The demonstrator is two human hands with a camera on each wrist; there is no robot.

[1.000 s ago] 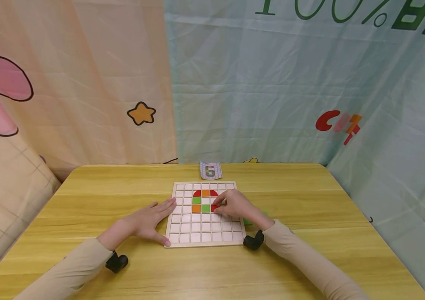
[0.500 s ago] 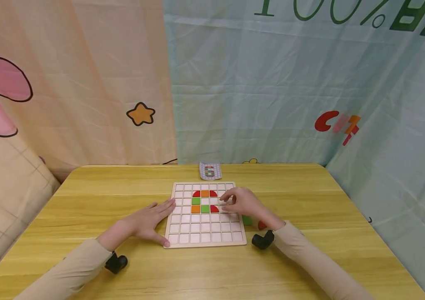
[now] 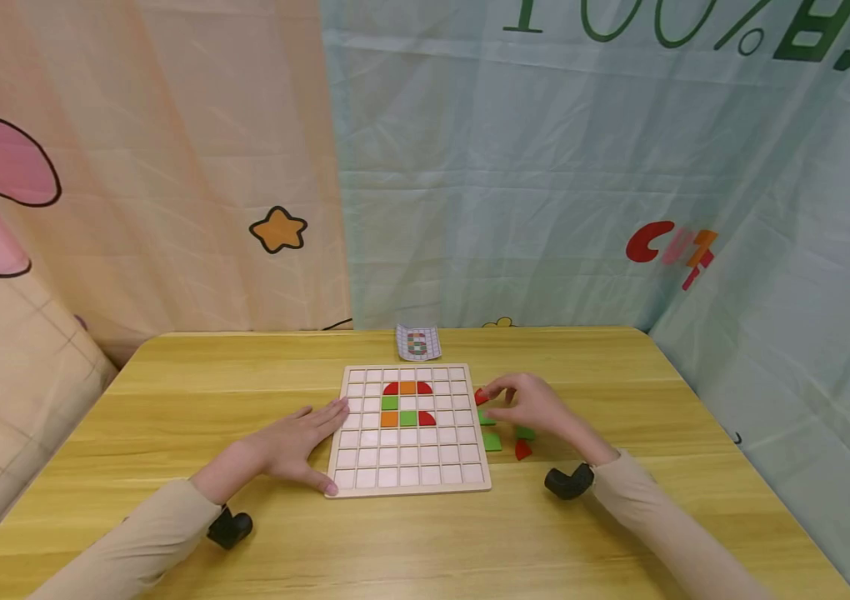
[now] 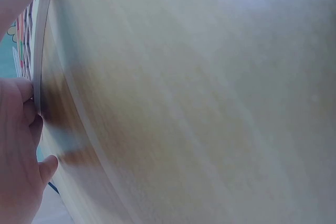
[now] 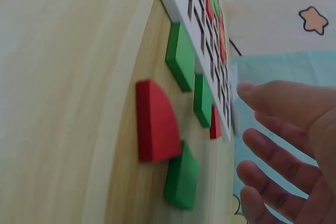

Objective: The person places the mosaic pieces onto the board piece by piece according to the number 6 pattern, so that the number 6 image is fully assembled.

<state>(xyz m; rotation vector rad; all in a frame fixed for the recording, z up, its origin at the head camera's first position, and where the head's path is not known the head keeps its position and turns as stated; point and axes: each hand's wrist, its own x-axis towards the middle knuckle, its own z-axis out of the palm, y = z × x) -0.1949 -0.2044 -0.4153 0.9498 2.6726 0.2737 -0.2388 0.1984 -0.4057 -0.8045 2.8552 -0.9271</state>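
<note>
A white grid board point(image 3: 410, 477) with a pale wooden rim lies on the table. Red, orange and green tiles sit in some of its squares, among them a red quarter-round tile point(image 3: 427, 418). My left hand point(image 3: 297, 446) rests along the board's left edge, fingers straight and thumb at the near corner. Off the right edge, my right hand point(image 3: 533, 406) hovers with thumb and fingers apart, holding nothing. By its fingertips are a red tile point(image 3: 481, 397) and a green tile point(image 3: 486, 417). In the right wrist view, loose tiles lie beside the board, including a red quarter-round point(image 5: 157, 124).
Nearer me on the right lie a green tile point(image 3: 492, 442), a red tile point(image 3: 522, 450) and another green tile point(image 3: 525, 433). A small card point(image 3: 418, 343) with a coloured grid pattern sits behind the board. Printed curtains point(image 3: 485, 208) hang beyond the table point(image 3: 245, 367).
My right hand has let go of the red quarter-round tile on the board and moved right, off the board to the loose tiles. The left hand stays on the edge.
</note>
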